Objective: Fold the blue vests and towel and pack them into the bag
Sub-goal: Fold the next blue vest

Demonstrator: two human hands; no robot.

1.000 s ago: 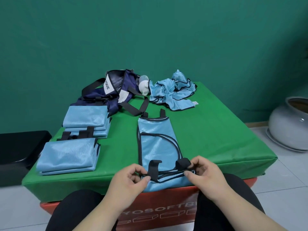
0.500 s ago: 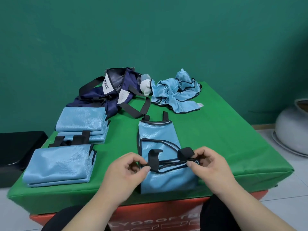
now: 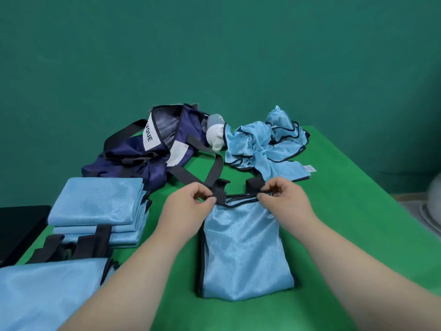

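A light blue vest (image 3: 243,247) with black trim lies folded in half on the green table (image 3: 353,211). My left hand (image 3: 188,206) pinches its far left edge by a black strap. My right hand (image 3: 284,199) pinches the far right edge by the other strap. Folded blue vests sit in a stack (image 3: 97,211) at the left, and another folded one (image 3: 47,292) lies at the near left. A crumpled heap of blue cloth (image 3: 265,144) lies at the back. The navy bag (image 3: 152,149) sits open at the back left, its black strap reaching toward my hands.
A white and grey bottle (image 3: 216,133) lies between the bag and the crumpled heap. A black object (image 3: 16,225) stands beyond the table's left edge. A pale round pot (image 3: 433,206) sits on the floor at the right. A green wall rises behind.
Both hands have carried the vest's near end with its straps away from me and laid it over the far end, halving the vest's length. The camera has moved closer to the table.
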